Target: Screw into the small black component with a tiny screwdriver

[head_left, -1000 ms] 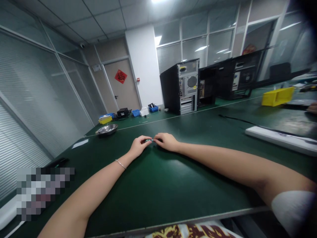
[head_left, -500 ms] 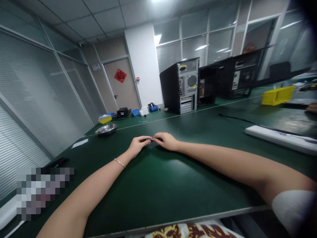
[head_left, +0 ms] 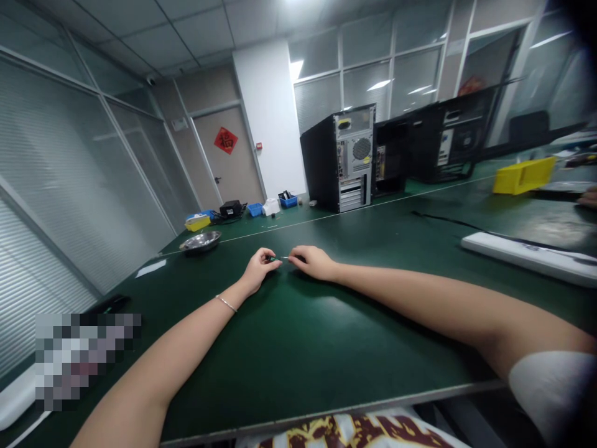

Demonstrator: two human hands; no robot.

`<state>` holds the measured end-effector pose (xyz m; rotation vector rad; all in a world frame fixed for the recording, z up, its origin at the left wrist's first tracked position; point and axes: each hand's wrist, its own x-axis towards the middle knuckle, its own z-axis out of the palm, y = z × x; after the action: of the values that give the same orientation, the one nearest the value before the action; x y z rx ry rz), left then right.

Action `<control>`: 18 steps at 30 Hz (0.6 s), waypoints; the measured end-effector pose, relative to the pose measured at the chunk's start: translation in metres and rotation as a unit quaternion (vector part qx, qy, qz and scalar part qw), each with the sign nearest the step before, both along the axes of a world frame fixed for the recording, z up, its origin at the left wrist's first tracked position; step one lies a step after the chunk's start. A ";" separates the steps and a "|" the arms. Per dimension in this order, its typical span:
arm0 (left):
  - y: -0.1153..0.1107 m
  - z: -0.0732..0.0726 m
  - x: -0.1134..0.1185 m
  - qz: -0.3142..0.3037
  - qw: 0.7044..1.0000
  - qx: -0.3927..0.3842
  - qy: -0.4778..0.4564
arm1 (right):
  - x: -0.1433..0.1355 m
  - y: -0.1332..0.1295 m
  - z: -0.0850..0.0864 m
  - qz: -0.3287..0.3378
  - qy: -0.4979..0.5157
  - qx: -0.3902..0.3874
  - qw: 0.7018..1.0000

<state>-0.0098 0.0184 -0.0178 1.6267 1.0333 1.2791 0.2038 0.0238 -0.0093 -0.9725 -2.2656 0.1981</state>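
Observation:
Over the green tabletop (head_left: pixel 326 361), my left hand (head_left: pixel 256 272) pinches a small dark-green piece (head_left: pixel 271 258) between thumb and fingers. It looks like a bit of circuit board, but it is too small to be sure. My right hand (head_left: pixel 316 264) rests just to the right, fingers closed on a thin, light-coloured, metal-looking piece (head_left: pixel 284 257). That thin piece points left toward the green one; whether they touch I cannot tell. The rest of it is hidden in my right fingers.
A steel bowl (head_left: pixel 201 242) sits beyond my left hand. Computer towers (head_left: pixel 354 165) stand at the back. To the right lie a white power strip (head_left: pixel 527 258) and a yellow bin (head_left: pixel 525 176); another person's hand (head_left: pixel 588 198) shows at the right edge.
My hands have moved slightly apart, so the thin light piece now shows in the gap. The green piece in my left fingers is more visible.

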 end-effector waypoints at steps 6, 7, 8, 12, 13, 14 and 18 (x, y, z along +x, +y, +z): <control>0.002 -0.001 0.001 0.009 1.000 0.014 0.010 | 0.000 0.000 0.000 0.012 0.014 0.007 1.000; 0.002 -0.001 0.001 0.011 1.000 0.011 0.005 | 0.000 0.000 0.000 0.011 0.014 0.007 1.000; 0.002 -0.002 0.001 0.012 1.000 0.009 0.001 | 0.000 0.000 0.000 0.008 0.014 0.008 1.000; 0.003 -0.002 0.002 0.008 0.998 0.033 0.044 | 0.000 0.000 0.001 -0.008 0.013 0.005 1.000; 0.002 -0.002 0.002 0.006 0.997 0.046 0.062 | 0.000 0.000 0.001 -0.013 0.012 0.004 1.000; 0.002 -0.002 0.003 0.005 0.995 0.061 0.080 | 0.000 0.000 0.001 -0.018 0.011 0.004 1.000; 0.000 0.000 0.003 0.016 0.981 0.121 0.154 | 0.000 -0.001 0.001 -0.018 0.002 0.008 1.000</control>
<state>-0.0065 0.0180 -0.0177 2.0491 1.1239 1.2366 0.2038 0.0224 -0.0079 -1.0035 -2.2405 0.1656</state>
